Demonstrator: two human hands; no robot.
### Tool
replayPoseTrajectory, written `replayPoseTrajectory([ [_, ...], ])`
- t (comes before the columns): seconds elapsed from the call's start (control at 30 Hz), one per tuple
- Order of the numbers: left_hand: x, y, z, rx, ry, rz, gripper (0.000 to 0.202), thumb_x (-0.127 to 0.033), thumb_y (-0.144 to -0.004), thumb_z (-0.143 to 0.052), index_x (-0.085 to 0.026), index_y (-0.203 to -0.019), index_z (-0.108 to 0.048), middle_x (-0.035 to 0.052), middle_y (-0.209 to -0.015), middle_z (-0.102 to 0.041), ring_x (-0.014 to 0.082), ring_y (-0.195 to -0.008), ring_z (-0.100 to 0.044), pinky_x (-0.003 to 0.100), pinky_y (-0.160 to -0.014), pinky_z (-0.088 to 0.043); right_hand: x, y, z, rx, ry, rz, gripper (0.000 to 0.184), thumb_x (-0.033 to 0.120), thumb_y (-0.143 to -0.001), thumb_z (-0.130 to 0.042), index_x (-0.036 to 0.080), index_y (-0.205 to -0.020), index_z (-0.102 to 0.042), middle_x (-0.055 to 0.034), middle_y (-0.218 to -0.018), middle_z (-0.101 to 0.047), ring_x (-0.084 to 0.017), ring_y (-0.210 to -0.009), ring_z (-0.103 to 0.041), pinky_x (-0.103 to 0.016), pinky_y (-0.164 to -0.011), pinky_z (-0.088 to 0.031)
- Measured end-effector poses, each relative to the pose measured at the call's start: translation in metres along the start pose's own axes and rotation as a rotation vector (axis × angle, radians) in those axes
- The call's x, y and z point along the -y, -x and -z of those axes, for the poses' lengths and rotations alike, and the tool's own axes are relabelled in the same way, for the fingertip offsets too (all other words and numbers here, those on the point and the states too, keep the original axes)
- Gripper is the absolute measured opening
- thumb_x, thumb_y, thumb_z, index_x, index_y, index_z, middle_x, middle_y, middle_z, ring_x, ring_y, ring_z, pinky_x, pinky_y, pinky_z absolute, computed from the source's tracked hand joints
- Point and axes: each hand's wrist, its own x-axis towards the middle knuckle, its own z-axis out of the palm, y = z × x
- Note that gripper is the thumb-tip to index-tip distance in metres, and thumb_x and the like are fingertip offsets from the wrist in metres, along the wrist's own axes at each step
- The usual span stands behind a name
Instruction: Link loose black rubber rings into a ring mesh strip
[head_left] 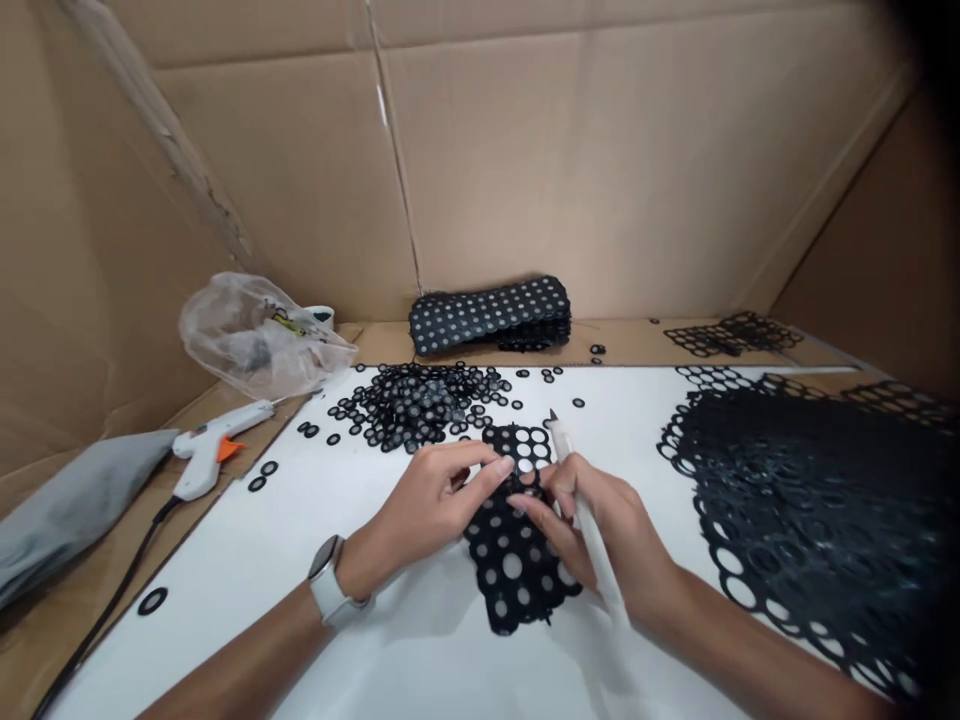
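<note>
A black sheet of joined rings [512,565], dotted with round holes, lies on the white board in front of me. My left hand [442,498], with a watch on its wrist, pinches this sheet near its upper middle between thumb and index finger. Across from it, my right hand [611,525] keeps its thumb and fingertips on the sheet's right side. A white pen-shaped tool [598,550] with a dark pointed tip is held in my right hand, tip pointing up and away from me. Whatever lies between the fingertips is too small to make out.
Behind the sheet is a heap of small black rings [420,405]. Large black ring netting [825,510] covers the right side. A folded dotted black piece [491,315] rests at the back. At left are a glue gun [206,450] with its cord and a plastic bag [259,335].
</note>
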Motion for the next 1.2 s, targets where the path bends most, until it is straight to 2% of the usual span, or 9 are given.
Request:
replayPoseTrajectory([
  [0.17, 0.017, -0.008, 0.001, -0.220, 0.024, 0.128, 0.049, -0.053, -0.113, -0.049, -0.021, -0.080, -0.066, 0.0002, -0.077, -0.069, 0.0180, -0.073, -0.062, 0.029, -0.066, -0.044, 0.006, 0.000, -0.008, 0.006, 0.059, 0.120, 0.034, 0.015, -0.102, -0.064, 0.027, -0.090, -0.035, 0.0018, -0.077, -0.055, -0.019, -0.066, -0.064, -0.032, -0.062, -0.051],
  [0.27, 0.043, -0.015, 0.025, -0.546, -0.040, 0.182, 0.048, -0.053, -0.112, -0.049, -0.021, -0.080, -0.064, 0.0023, -0.082, -0.073, 0.0208, -0.082, -0.068, 0.030, -0.074, -0.050, 0.011, 0.002, -0.011, 0.010, 0.016, 0.093, 0.035, 0.018, -0.103, -0.064, 0.027, -0.089, -0.034, 0.0016, -0.077, -0.056, -0.019, -0.065, -0.064, -0.030, -0.060, -0.052],
  [0.33, 0.062, -0.017, 0.045, -0.602, -0.154, 0.234, 0.046, -0.052, -0.111, -0.051, -0.022, -0.082, -0.069, 0.0026, -0.082, -0.075, 0.0224, -0.084, -0.070, 0.031, -0.078, -0.051, 0.013, 0.002, -0.011, 0.021, -0.029, 0.018, 0.033, 0.023, -0.105, -0.062, 0.027, -0.089, -0.034, 0.0007, -0.079, -0.057, -0.019, -0.068, -0.064, -0.029, -0.064, -0.054],
  [0.43, 0.079, -0.015, 0.064, -0.535, -0.245, 0.278, 0.031, -0.046, -0.108, -0.058, -0.024, -0.112, -0.080, 0.0045, -0.103, -0.083, 0.0265, -0.096, -0.074, 0.037, -0.088, -0.054, 0.012, -0.002, -0.006, 0.087, -0.078, -0.156, 0.030, 0.032, -0.110, -0.058, 0.027, -0.092, -0.034, 0.0019, -0.078, -0.056, -0.016, -0.064, -0.057, -0.027, -0.062, -0.049],
  [0.53, 0.074, -0.013, 0.061, -0.530, -0.377, 0.196, 0.031, -0.042, -0.108, -0.061, -0.026, -0.128, -0.079, 0.0071, -0.131, -0.078, 0.0281, -0.109, -0.073, 0.041, -0.096, -0.055, 0.007, -0.009, 0.003, 0.203, -0.137, -0.295, 0.032, 0.037, -0.109, -0.060, 0.027, -0.095, -0.033, 0.0042, -0.078, -0.056, -0.014, -0.061, -0.047, -0.026, -0.057, -0.038],
  [0.7, 0.038, -0.008, 0.039, -0.592, -0.374, -0.011, 0.025, -0.036, -0.109, -0.063, -0.027, -0.130, -0.073, 0.0055, -0.132, -0.074, 0.0107, -0.061, -0.055, 0.030, -0.069, -0.054, -0.002, -0.014, 0.010, 0.338, -0.238, -0.359, 0.033, 0.035, -0.108, -0.064, 0.027, -0.097, -0.033, 0.0069, -0.074, -0.054, -0.013, -0.064, -0.043, -0.027, -0.062, -0.033],
  [0.77, 0.025, -0.003, 0.031, -0.511, -0.316, -0.173, 0.021, -0.029, -0.108, -0.065, -0.027, -0.127, -0.073, 0.0051, -0.129, -0.074, 0.0090, -0.059, -0.054, 0.027, -0.060, -0.051, -0.004, -0.014, 0.010, 0.319, -0.256, -0.356, 0.033, 0.036, -0.108, -0.064, 0.026, -0.097, -0.035, 0.0064, -0.075, -0.053, -0.014, -0.066, -0.044, -0.027, -0.063, -0.034],
  [0.93, 0.015, 0.007, 0.015, -0.194, -0.281, -0.470, 0.024, -0.021, -0.100, -0.075, -0.026, -0.123, -0.075, 0.0053, -0.122, -0.079, 0.0172, -0.099, -0.078, 0.026, -0.078, -0.062, -0.010, -0.014, 0.005, 0.211, -0.391, -0.359, 0.036, 0.042, -0.108, -0.066, 0.025, -0.095, -0.037, 0.0040, -0.082, -0.048, -0.015, -0.073, -0.041, -0.027, -0.066, -0.036],
  [1.2, 0.020, 0.008, 0.009, -0.099, -0.163, -0.349, 0.032, -0.027, -0.103, -0.076, -0.027, -0.135, -0.074, 0.0024, -0.126, -0.082, 0.0178, -0.111, -0.080, 0.027, -0.094, -0.063, -0.011, -0.011, 0.003, 0.054, -0.324, -0.330, 0.041, 0.043, -0.106, -0.069, 0.026, -0.094, -0.035, -0.0006, -0.096, -0.059, -0.016, -0.082, -0.050, -0.026, -0.069, -0.043],
])
